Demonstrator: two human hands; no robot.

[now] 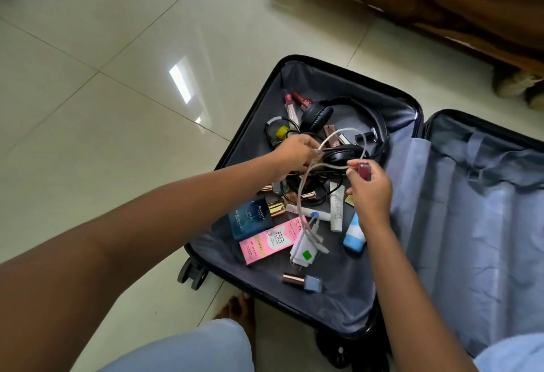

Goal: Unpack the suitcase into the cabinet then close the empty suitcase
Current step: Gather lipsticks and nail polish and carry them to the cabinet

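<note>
A dark suitcase [347, 317] lies open flat on the floor. Its left half holds black headphones [319, 117], cosmetics, a blue perfume box [251, 220], a pink BB cream box [269, 242] and a white charger [303, 251]. My left hand [295, 152] pinches a white cable [304, 183] lifted above the pile; the cable loops down to the charger. My right hand [369, 186] holds a small dark red bottle [364, 171] and also touches the same cable. The right half [477, 224] shows only grey lining and straps.
Pale tiled floor [117, 77] spreads to the left and back. A wooden piece of furniture [441, 4] on turned legs stands at the top right. My knee and bare foot [238, 310] are next to the suitcase wheels [192, 274].
</note>
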